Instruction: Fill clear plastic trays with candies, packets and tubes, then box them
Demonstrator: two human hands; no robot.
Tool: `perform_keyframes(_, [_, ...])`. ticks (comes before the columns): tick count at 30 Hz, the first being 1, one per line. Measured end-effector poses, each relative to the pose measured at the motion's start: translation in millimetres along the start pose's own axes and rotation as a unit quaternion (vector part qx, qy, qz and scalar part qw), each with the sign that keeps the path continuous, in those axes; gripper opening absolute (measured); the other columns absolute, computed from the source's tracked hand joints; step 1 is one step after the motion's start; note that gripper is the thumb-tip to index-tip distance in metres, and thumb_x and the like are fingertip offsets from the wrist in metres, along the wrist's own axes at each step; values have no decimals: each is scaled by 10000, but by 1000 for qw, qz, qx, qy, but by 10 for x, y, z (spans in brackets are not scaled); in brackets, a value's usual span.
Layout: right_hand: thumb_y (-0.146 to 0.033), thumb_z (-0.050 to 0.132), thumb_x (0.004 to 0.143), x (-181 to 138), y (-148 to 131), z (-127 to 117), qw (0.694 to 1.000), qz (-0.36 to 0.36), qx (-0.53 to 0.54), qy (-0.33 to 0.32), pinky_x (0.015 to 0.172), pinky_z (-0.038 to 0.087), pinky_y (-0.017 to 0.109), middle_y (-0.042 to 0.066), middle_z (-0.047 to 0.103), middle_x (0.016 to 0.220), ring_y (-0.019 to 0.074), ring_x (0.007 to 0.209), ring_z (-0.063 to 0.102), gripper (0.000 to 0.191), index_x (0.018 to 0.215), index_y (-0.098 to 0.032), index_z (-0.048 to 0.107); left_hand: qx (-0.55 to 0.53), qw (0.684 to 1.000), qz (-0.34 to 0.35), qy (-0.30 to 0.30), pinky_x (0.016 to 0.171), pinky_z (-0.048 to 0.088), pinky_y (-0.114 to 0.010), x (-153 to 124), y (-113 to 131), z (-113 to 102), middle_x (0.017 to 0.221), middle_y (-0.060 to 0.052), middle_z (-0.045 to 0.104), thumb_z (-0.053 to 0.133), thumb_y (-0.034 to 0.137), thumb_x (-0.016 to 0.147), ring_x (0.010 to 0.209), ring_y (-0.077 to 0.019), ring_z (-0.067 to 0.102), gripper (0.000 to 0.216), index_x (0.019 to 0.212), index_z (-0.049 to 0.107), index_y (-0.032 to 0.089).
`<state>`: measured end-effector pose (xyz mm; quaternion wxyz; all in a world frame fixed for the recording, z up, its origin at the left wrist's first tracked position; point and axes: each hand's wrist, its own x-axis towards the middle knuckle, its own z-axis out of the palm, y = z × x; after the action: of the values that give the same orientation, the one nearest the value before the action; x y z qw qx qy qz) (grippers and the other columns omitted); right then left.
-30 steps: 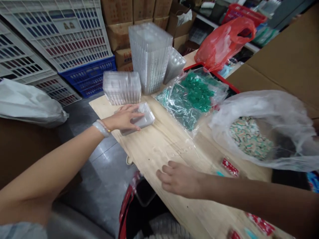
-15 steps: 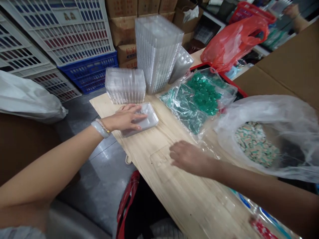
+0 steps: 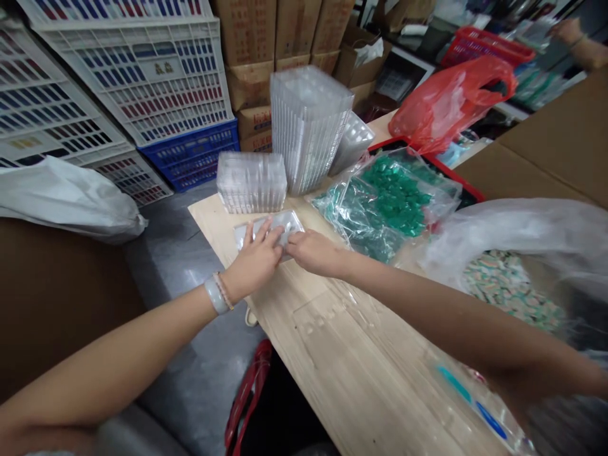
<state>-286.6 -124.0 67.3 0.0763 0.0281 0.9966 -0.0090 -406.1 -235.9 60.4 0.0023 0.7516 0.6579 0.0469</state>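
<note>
A small low stack of clear plastic trays (image 3: 242, 232) lies on the wooden table (image 3: 342, 354) near its far left corner. My left hand (image 3: 256, 256) rests on top of it with the fingers spread. At the stack's right edge, my right hand (image 3: 311, 252) has its fingers closed in a pinch on the rim of a tray; the fingertips are partly hidden. Just behind stands a short stack of clear trays (image 3: 251, 183), and beside that a tall stack (image 3: 308, 130). A single clear plastic piece (image 3: 323, 323) lies flat on the wood nearer me.
A bag of green pieces (image 3: 396, 199) lies right of the stacks. Farther right is a white plastic bag (image 3: 513, 221) of small printed pieces. A red bag (image 3: 451, 104) stands behind. Crates (image 3: 142, 69) and cartons (image 3: 251, 88) line the back. Another person's hand (image 3: 567, 30) shows top right.
My right hand has moved left and away from me, from above the flat clear piece to the tray stack's edge. My left hand stays on the stack, its fingers now more spread. The view has shifted slightly.
</note>
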Motion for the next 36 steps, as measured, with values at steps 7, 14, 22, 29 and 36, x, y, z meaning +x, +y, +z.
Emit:
perform_keyframes(7, [-149,349,842,-372,-92,-420,991,-11,-56,121,676,335,333,98,541,928,205,834,463,207,891,-130,549,-143,982,9,120,953,342,-420,-82,-56,-651,1189,-129,424,370,214,835,1131,-219,398,201,913,533,124])
perform_keyframes(14, [-140,354,850,-1304,-354,-219,993,-111,-41,26,692,304,312,44,534,839,158,783,440,174,821,-177,521,-189,982,27,2,996,202,-504,22,-390,-451,1262,-71,403,557,490,690,1217,-294,276,448,1047,554,219])
perform_keyframes(22, [-242,449,830,-1044,38,224,998,33,-39,-45,673,305,312,70,563,797,185,801,475,157,774,-151,564,-155,983,-75,-59,986,190,-472,8,-565,37,1315,-10,347,528,535,699,1220,-289,235,430,1073,570,326])
perform_keyframes(29, [-301,428,848,-427,-184,66,989,107,71,76,748,346,309,89,548,967,193,915,469,218,916,-145,564,-142,986,-64,-62,982,193,-463,-2,-593,43,1324,3,326,508,525,726,1221,-285,218,402,1089,554,360])
perform_keyframes(36, [-260,396,850,-539,-641,284,960,247,104,74,732,377,352,89,562,929,216,892,484,202,859,-157,569,-97,994,-42,5,934,252,-507,-72,-449,4,1248,-55,418,523,400,754,1183,-314,301,287,996,601,267])
